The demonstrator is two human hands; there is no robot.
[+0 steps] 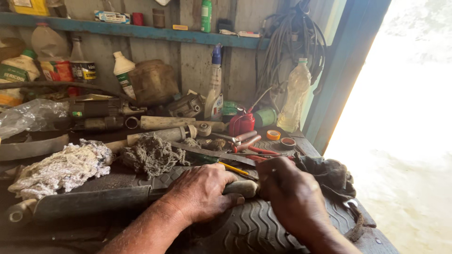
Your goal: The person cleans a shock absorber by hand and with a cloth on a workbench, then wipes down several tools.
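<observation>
The long grey shaft (117, 200) lay across the ribbed tyre tread (254, 228), and it looked to me as if it could roll or skid off those ridges if the left hand (200, 193), wrapped tight round it near its pale end (242, 188), eased its grip. The right hand (292, 193) was curled closed at that end, though I could not tell what it held. The shaft looked dull, grimy and greasy, just in front of the grey rag (153, 155).

Long dark cylindrical shaft (94, 201) lies flat across the ribbed tyre tread (254, 228).
</observation>
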